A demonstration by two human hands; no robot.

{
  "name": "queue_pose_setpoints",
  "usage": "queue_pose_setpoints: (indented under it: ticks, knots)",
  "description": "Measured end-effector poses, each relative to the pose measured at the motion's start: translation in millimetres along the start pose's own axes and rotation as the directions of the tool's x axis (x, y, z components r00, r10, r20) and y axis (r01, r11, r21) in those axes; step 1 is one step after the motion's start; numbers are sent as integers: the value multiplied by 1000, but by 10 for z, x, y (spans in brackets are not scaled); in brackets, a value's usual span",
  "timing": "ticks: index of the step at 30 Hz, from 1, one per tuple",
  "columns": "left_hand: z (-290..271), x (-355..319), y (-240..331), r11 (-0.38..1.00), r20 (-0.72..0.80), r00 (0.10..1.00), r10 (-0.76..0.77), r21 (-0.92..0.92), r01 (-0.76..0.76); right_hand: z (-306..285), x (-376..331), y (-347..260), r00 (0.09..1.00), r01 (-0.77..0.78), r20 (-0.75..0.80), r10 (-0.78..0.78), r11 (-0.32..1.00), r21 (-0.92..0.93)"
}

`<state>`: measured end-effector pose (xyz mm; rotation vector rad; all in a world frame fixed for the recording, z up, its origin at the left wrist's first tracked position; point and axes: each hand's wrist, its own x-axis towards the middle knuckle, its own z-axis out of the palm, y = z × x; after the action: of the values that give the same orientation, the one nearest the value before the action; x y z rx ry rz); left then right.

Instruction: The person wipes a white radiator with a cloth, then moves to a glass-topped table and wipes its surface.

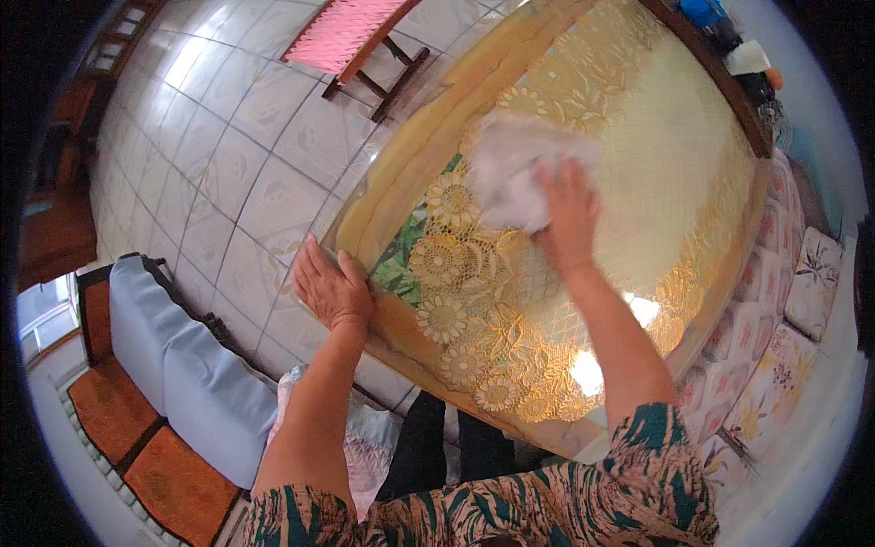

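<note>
Mid-wipe, I judge: pale, crumpled fabric cloth (510, 173) on the glossy, gold-flowered rectangular tabletop (679, 196), under my right hand (569, 210), grip blurred, can't tell. Left hand (330, 287) spread at edge. Next stroke wants flat pressure.

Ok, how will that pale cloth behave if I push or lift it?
The pale cloth is probably floppy and light, judging by its soft, crumpled shape. Under the right hand, it likely slides easily, since the tabletop looks glossy.

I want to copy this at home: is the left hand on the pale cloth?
No, the right hand is on the pale cloth, while the left hand rests at the table edge.
</note>
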<state>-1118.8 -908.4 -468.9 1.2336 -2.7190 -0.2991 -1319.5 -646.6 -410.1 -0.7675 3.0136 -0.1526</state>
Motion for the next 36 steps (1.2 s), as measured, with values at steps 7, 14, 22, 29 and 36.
queue_pose_setpoints:
  ticks: [7,14,22,29,36]
  knots:
    - [-40,33,105,999,6,1000,29,-39,-29,494,639,-376,891,95,-435,128,885,455]
    - [-64,24,-21,1000,23,1000,13,-29,-13,120,-529,-1534,924,331,84,-373,891,310]
    - [-161,21,109,999,26,1000,6,-46,-5,-158,-2363,319,956,-2,292,3,1000,-4]
    - [-225,45,142,997,51,998,-22,-67,25,48,-538,481,840,-414,-345,418,906,90]
    - [-175,61,133,1000,63,998,12,-26,-10,-108,-292,-1170,993,-4,114,-9,993,117]
